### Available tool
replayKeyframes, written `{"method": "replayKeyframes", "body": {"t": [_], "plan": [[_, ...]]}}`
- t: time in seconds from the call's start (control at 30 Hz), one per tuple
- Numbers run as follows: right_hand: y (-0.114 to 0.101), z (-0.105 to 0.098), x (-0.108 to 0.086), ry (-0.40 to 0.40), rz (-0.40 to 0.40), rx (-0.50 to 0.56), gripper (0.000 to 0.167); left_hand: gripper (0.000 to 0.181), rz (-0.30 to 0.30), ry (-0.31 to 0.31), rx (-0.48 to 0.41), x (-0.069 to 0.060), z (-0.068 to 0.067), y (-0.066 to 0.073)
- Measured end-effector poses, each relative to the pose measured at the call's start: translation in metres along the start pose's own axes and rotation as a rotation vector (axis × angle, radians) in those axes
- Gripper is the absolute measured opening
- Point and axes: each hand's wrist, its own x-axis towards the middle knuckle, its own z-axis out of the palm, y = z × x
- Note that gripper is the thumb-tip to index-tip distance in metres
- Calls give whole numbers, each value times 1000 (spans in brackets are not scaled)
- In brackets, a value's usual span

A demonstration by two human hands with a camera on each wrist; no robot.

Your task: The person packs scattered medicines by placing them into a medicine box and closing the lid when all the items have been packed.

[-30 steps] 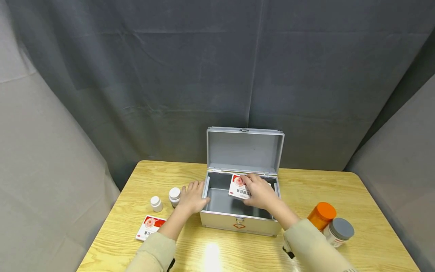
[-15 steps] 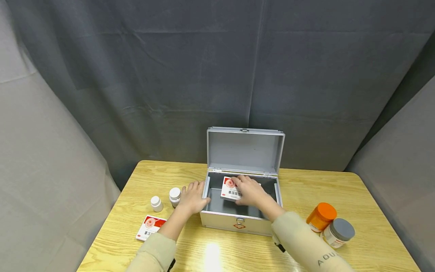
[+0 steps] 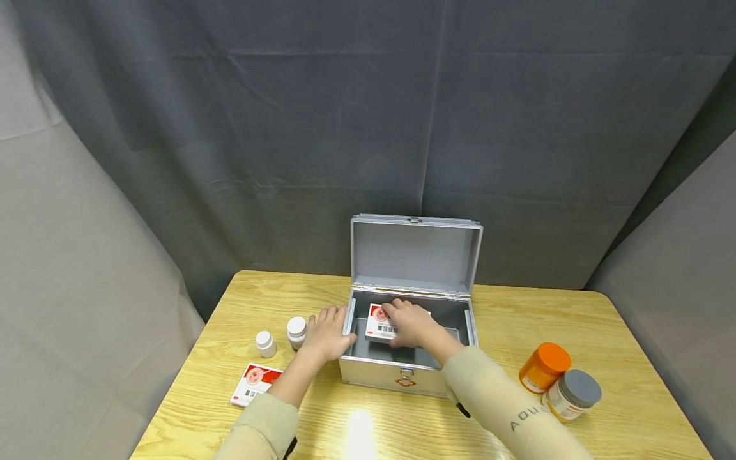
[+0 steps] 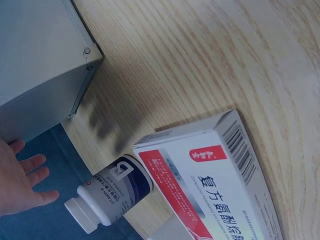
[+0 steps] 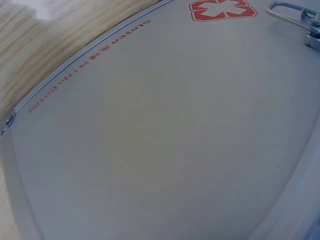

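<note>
The silver first-aid case stands with its lid raised. Inside it, toward the left, my right hand grips a red-and-white medicine box from above. My left hand rests at the case's left rim, thumb over the edge and fingers extended; in the left wrist view this hand is beside the case wall. In the right wrist view the case front fills the picture, so the right hand is hidden there.
Left of the case are a white vitamin bottle, a smaller white bottle and another medicine box, partly behind my left arm. At the right stand an orange bottle and a grey-lidded jar. A dark curtain hangs behind the table.
My right hand has carried the medicine box leftward and slightly lower inside the case. The left hand has stayed at the left rim.
</note>
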Motion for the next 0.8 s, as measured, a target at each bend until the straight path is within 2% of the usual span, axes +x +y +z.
{"method": "replayKeyframes", "body": {"t": [0.33, 0.57, 0.8], "plan": [[-10, 8, 13, -88, 0, 6, 76, 68, 3, -3, 9, 1, 2, -1], [-20, 13, 22, -159, 27, -7, 78, 69, 3, -8, 14, 0, 2, -3], [-25, 21, 27, -191, 65, -3, 78, 69, 5, -13, 14, -2, 1, -2]]}}
